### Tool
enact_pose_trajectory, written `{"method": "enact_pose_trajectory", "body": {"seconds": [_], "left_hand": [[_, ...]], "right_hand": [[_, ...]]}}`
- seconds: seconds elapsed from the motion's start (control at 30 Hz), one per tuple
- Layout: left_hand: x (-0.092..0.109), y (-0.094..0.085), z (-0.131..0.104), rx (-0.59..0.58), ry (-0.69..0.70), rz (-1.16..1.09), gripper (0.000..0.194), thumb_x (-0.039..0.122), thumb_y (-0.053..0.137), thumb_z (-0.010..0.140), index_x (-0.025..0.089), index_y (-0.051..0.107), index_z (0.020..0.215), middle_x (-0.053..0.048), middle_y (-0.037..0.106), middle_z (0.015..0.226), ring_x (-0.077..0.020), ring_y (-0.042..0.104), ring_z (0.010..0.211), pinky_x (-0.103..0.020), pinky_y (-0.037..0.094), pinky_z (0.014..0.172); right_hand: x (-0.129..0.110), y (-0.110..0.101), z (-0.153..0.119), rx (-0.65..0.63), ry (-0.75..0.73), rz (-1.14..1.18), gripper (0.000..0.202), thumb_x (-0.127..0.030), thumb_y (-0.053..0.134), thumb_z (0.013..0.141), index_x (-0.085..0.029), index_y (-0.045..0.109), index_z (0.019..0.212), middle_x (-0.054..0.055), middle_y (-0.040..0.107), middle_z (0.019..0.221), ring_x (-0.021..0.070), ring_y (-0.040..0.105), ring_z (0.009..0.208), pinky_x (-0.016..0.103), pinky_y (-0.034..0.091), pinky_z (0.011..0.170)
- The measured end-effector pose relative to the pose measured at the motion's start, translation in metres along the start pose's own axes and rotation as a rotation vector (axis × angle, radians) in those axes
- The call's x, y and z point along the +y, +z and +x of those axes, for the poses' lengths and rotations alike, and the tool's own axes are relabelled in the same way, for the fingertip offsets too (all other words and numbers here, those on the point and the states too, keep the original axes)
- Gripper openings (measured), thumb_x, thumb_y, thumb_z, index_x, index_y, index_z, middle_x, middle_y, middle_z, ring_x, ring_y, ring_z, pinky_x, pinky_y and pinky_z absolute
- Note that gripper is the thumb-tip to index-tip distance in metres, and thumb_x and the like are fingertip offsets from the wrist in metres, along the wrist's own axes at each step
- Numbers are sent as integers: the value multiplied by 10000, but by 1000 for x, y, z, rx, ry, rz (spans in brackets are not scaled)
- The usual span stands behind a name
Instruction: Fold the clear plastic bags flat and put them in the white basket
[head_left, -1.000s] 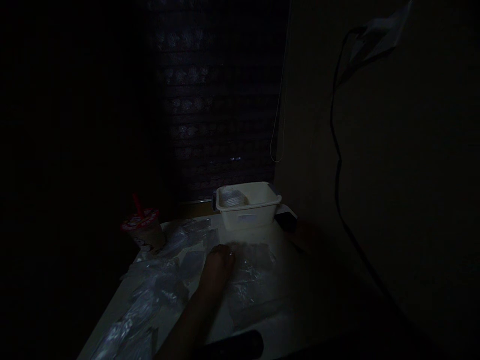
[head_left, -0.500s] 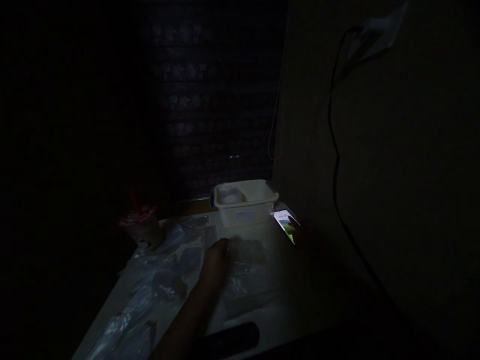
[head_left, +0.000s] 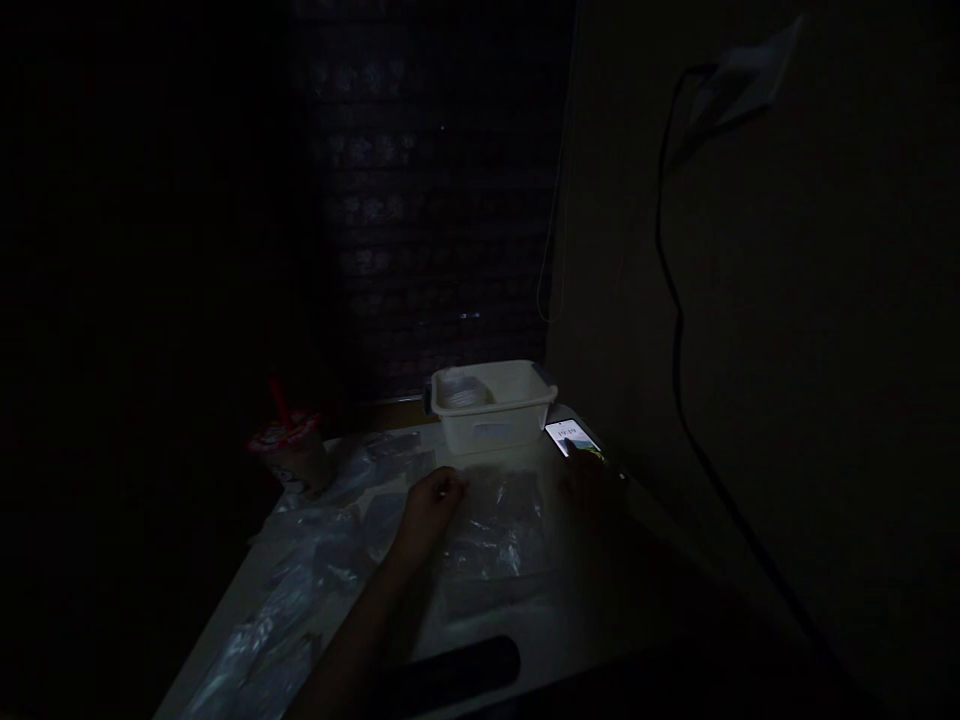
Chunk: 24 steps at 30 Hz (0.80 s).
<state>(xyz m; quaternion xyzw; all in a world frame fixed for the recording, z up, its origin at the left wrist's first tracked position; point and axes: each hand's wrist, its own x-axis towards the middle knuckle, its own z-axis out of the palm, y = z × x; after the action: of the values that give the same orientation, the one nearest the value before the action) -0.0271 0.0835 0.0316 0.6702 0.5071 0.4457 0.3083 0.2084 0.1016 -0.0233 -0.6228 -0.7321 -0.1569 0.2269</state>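
My left hand point(head_left: 433, 497) is closed, thumb and fingers pinched at the upper left corner of a clear plastic bag point(head_left: 499, 520) that lies flat on the white table point(head_left: 525, 640). Deep shadow covers most of my right hand point(head_left: 585, 482). One stretched finger of it shows dark against the lit screen of a phone point(head_left: 568, 432), on the lower part of the display; its other fingers are hard to see. The phone lies at the table's right side, beside a white plastic bin point(head_left: 495, 425) with a clear bundle point(head_left: 463, 388) inside.
More clear plastic bags point(head_left: 285, 590) spread over the table's left side. A drink cup point(head_left: 296, 455) with a red lid and straw stands at the left edge. A dark oblong shape point(head_left: 465, 672) is at the front edge. A black cable point(head_left: 679, 350) hangs down the right wall.
My right hand has moved so that a finger is over the phone's lower screen. The bag by my left hand looks flatter and more spread. My left hand is nearly in place.
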Motion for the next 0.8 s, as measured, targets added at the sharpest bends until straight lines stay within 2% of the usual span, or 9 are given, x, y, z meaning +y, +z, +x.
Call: {"method": "enact_pose_trajectory", "body": {"seconds": [0.07,0.13,0.3,0.4,0.47,0.53,0.63,0.7,0.8], "left_hand": [[0,-2,-2,9,-8,-19,160,288,448,629,160,502,549,-4,532,573,-140,509,589,-240,386,579],[-2,0,-2,16,-17,-41,149,286,467,616,160,511,551,0,532,568,-138,504,584,-237,380,573],[-5,15,9,8,-47,-121,168,311,475,614,158,516,557,5,523,551,-126,492,557,-225,374,536],[-3,21,18,-3,-73,-176,198,340,474,619,152,526,582,-2,530,556,-123,496,545,-219,378,503],[0,23,23,-8,-95,-216,208,351,478,612,149,525,592,-2,530,550,-122,503,533,-218,385,488],[2,22,26,-7,-123,-260,214,358,482,604,147,519,608,-3,535,562,-119,512,520,-216,393,472],[5,20,28,14,-165,-318,233,376,486,603,147,510,642,-3,541,610,-109,518,502,-207,392,439],[6,17,27,44,-189,-343,245,391,494,607,148,504,642,5,530,612,-91,500,479,-193,383,420],[7,10,23,99,-225,-379,266,417,504,608,154,489,646,26,505,584,-60,447,431,-170,353,396]], "right_hand": [[9,2,1,-27,120,-61,537,-238,379,718,-67,311,1222,183,555,963,289,485,904,454,269,820],[17,4,7,-83,175,-75,520,-261,378,732,-49,335,1204,194,562,923,287,498,867,442,286,803],[20,7,34,-94,97,100,432,-220,352,746,-164,378,1173,117,559,982,250,467,941,402,311,801],[12,8,42,-75,23,161,378,-200,349,734,-174,448,1098,89,554,980,225,459,952,383,316,817],[1,9,39,-79,-70,351,353,-216,373,717,-168,478,1051,84,546,993,212,460,955,368,321,833],[-11,12,31,-132,-147,677,368,-245,407,703,-174,462,1059,79,526,1045,203,452,987,357,334,841],[-31,11,18,-289,-89,1082,444,-301,454,695,-189,401,1122,76,508,1083,191,471,982,342,377,808],[-40,7,13,-344,-25,1169,510,-309,525,647,-196,394,1126,69,528,1047,189,501,928,336,402,767],[-46,-5,15,-320,34,1094,499,-239,564,583,-191,442,1065,53,567,947,172,536,808,310,424,682]]}}
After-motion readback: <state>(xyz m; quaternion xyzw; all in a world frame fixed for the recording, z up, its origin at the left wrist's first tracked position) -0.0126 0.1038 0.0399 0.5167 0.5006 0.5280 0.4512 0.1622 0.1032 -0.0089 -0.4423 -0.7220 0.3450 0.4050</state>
